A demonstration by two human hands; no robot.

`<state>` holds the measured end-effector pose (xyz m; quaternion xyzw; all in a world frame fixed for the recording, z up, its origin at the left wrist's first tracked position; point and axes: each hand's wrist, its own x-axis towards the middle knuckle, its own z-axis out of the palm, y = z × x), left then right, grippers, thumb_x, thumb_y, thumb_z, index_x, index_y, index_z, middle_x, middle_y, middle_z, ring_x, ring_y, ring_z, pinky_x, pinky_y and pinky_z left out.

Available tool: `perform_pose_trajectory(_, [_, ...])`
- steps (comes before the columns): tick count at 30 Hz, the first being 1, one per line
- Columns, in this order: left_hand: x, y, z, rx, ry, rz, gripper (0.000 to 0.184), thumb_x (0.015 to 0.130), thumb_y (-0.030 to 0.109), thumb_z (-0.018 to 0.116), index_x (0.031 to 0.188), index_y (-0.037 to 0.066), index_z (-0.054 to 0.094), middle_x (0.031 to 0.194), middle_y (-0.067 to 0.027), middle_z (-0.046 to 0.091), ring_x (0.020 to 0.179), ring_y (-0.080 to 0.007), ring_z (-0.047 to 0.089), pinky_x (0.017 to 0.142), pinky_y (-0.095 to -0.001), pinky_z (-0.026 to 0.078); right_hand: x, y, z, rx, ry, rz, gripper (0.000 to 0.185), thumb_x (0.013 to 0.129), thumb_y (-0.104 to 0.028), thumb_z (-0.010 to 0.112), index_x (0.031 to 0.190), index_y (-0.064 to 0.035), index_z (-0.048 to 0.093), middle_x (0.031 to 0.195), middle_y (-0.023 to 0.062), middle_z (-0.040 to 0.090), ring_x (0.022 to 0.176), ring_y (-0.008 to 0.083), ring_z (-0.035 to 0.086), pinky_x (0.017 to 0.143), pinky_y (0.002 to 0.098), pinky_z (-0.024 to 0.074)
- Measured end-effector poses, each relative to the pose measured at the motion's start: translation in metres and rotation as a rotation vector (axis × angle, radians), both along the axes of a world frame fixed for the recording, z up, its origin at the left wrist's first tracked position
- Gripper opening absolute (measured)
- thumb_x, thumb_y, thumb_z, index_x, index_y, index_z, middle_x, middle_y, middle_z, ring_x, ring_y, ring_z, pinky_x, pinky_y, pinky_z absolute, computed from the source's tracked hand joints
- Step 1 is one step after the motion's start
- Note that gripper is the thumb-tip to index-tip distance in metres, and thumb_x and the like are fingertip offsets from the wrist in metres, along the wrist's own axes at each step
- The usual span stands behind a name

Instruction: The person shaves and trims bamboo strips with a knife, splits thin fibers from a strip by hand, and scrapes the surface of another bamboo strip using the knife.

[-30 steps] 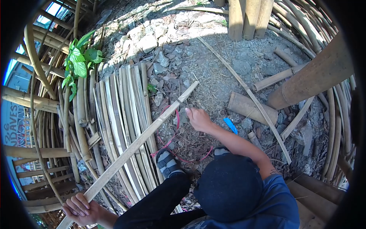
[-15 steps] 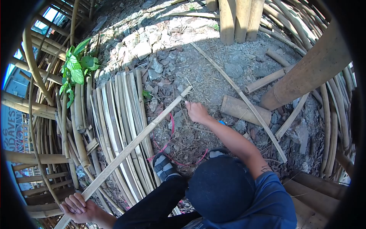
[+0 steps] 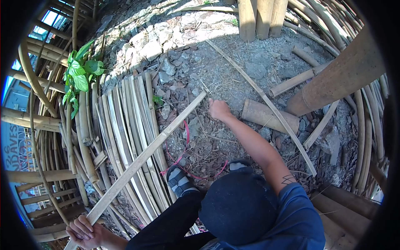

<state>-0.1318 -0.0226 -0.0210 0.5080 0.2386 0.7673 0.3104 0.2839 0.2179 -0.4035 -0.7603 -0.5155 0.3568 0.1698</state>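
My left hand [image 3: 85, 233] is closed around the lower end of a long bamboo strip [image 3: 143, 157] at the bottom left. The strip slants up to the right, across a row of split bamboo strips [image 3: 129, 121] lying on the ground. Just right of its far tip is my right hand [image 3: 219, 110], fingers closed. What it grips is too small to make out. A thin curl or sliver [image 3: 205, 86] shows just above the tip. Pink string [image 3: 186, 133] lies on the ground below the strip.
A dark cap [image 3: 239, 208] fills the lower middle, near a sandalled foot [image 3: 180, 180]. A thin strip [image 3: 262, 96] and a thick bamboo piece [image 3: 270, 116] lie at right, beside a large bamboo post [image 3: 333, 79]. A leafy plant [image 3: 79, 77] and bamboo poles stand at left.
My right hand has moved up and slightly away from the strip's tip. The strip stays in my left hand. The view has shifted slightly.
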Motion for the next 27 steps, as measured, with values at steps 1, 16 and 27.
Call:
perform_pose_trajectory(1, [0.0,0.001,0.0,0.007,-0.001,0.005,0.044,0.106,0.016,0.036,0.062,0.017,0.034,0.046,0.0015,0.032,0.037,-0.0092,0.029,0.044,-0.023,0.029,-0.001,-0.002,0.004,0.003,0.002,-0.003,0.065,0.106,-0.042,0.03,0.09,0.0054,0.071,0.092,0.0308,0.069,0.095,0.047,0.067,0.087,0.0542,0.0524])
perform_pose_trajectory(16, [-0.007,-0.037,0.09,-0.035,0.045,-0.092,0.038,0.104,0.011,0.039,0.066,0.014,0.035,0.05,0.0022,0.028,0.037,-0.0081,0.026,0.04,-0.0207,0.028,-0.039,-0.161,0.088,0.261,0.313,0.226,0.045,0.104,-0.034,0.043,0.085,0.0038,0.058,0.065,0.0293,0.058,0.071,0.0498,0.062,0.066,0.0552,0.0463])
perform_pose_trajectory(27, [-0.019,-0.041,0.079,-0.044,0.017,0.088,0.042,0.106,0.021,0.038,0.065,0.014,0.033,0.054,0.0002,0.028,0.037,-0.0088,0.022,0.035,-0.0219,0.02,-0.017,-0.15,0.025,0.156,0.128,0.217,0.052,0.106,-0.039,0.038,0.087,0.0042,0.06,0.077,0.0327,0.064,0.078,0.0509,0.064,0.072,0.0583,0.0496])
